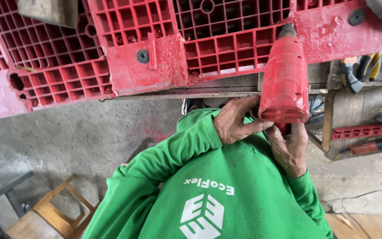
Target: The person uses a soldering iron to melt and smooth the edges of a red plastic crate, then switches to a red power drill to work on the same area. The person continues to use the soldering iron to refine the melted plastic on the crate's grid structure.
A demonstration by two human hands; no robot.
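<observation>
A wooden stool [56, 210] with a pale frame stands on the grey concrete floor [85, 132] at the near left, beside a dark metal bar [3, 190] running off the left edge. On the right, a worn wooden shelf unit [332, 119] holds a short red plastic grid strip [359, 131] and a red-and-black hand tool [372, 145] on its lower level, with yellow-handled pliers [372, 66] and dark tools on the level above. A thin black cable [368, 192] trails across the floor at the near right. A weathered wooden block [49, 11] sits at the far left.
</observation>
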